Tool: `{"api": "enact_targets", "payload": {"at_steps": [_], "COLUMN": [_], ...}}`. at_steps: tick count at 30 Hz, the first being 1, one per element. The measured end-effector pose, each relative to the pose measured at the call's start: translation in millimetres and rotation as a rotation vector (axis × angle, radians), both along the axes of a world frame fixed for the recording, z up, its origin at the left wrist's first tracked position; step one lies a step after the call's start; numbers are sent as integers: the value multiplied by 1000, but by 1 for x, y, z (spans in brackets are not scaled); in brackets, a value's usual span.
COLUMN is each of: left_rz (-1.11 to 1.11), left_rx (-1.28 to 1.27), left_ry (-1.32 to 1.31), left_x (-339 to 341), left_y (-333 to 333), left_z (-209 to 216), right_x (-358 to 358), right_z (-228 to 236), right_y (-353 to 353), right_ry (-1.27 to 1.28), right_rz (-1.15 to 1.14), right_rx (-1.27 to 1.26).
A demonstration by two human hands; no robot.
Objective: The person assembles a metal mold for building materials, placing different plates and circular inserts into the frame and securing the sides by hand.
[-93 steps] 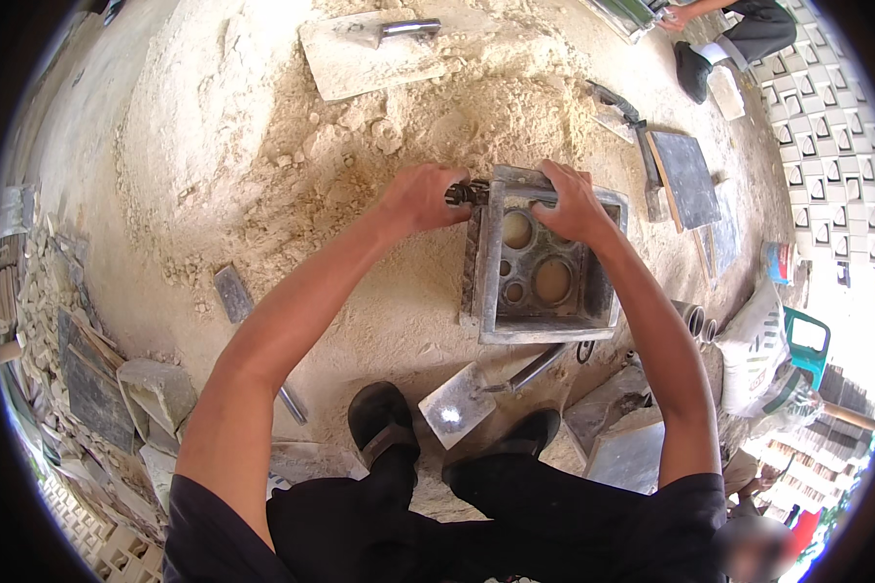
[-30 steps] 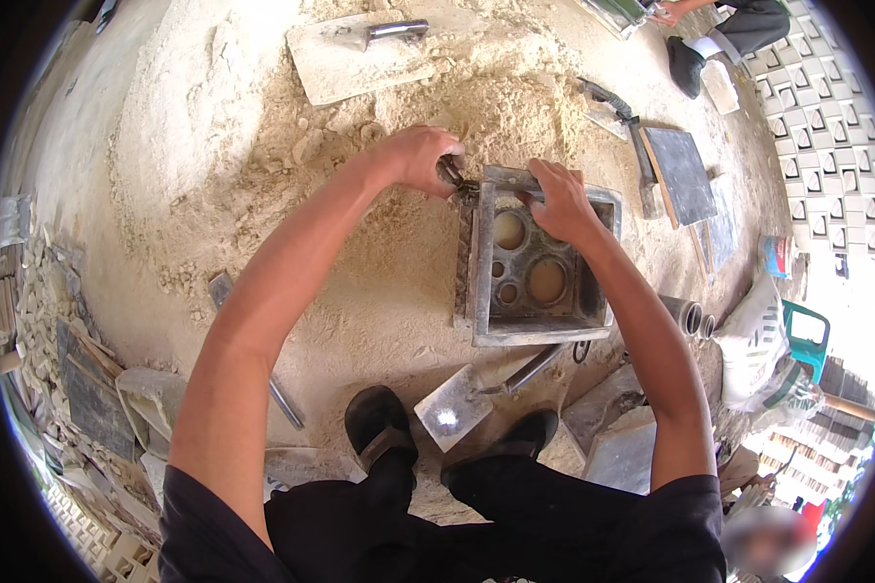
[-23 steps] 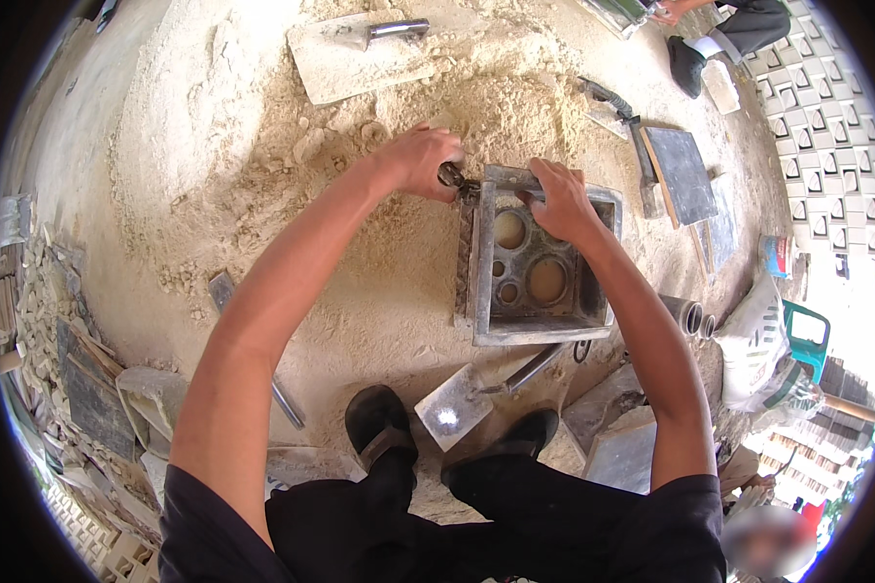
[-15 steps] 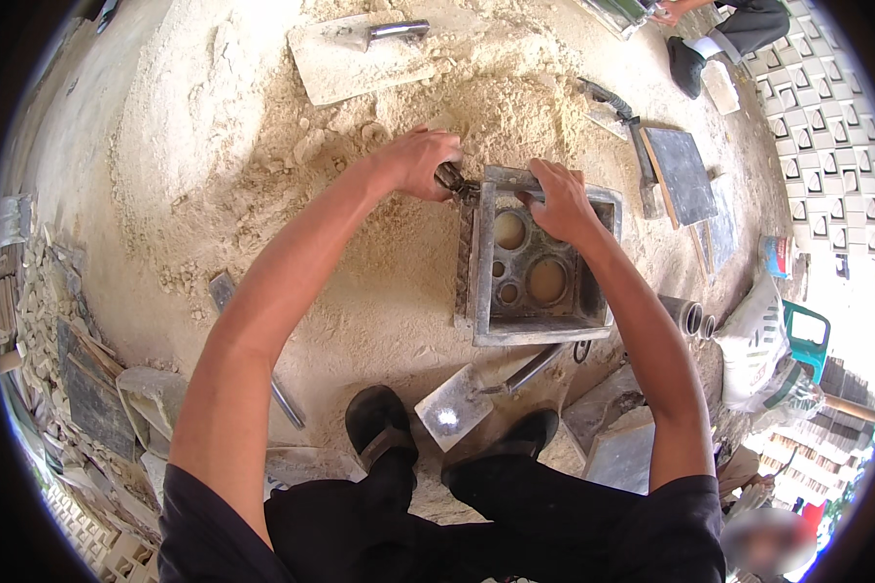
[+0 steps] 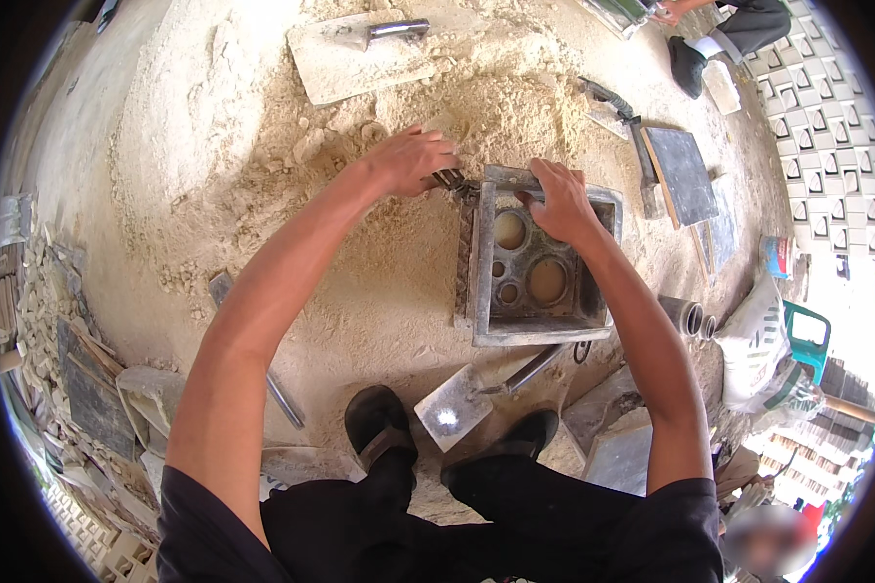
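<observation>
A square metal mould [image 5: 544, 335] with round openings in its floor rests on the sandy ground in front of me. My left hand [image 5: 413, 163] is at its far left corner, its fingers curled over a dark metal handle or clamp [image 5: 449, 179] that sticks out there. My right hand [image 5: 561, 199] grips the mould's far rim, thumb inside and fingers over the top edge. Pale ground shows through the round openings. A trowel [image 5: 457, 406] with a flat square blade lies between the mould and my feet.
Beyond my hands spreads loose pale sand [image 5: 233, 126], with a board [image 5: 331, 73] bearing another trowel [image 5: 397, 30]. To the right lie a hammer-like tool [image 5: 644, 160], dark slabs [image 5: 681, 175], short pipes [image 5: 685, 313] and a white sack [image 5: 753, 345]. Another person's leg [image 5: 753, 29] shows at far right.
My left hand has shifted slightly left at the handle, and its fingers have loosened and straightened a little. My right hand and the mould have stayed in place.
</observation>
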State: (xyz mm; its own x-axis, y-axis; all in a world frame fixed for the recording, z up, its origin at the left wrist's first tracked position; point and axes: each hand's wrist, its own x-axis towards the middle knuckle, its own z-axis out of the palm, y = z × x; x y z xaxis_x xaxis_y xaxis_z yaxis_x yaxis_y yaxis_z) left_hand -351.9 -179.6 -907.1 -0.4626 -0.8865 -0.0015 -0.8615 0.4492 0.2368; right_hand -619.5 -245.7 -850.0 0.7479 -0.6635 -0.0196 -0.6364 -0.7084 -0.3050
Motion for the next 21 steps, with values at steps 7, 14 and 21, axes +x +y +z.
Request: {"api": "enact_targets", "payload": {"at_steps": [7,14,21], "left_rz": [152,335,618], "left_rx": [235,586,658], "left_ry": [189,729,1429], "left_x": [18,14,-1], "left_y": [1,2,6], "left_z": [2,0,-21], "right_x": [2,-1,2], "right_z": [0,-6,-3], "right_y": [0,-5,-2], "right_ry": [17,6,-16], "right_rz": [-6,16,9], "right_rx": [11,4,-3]}}
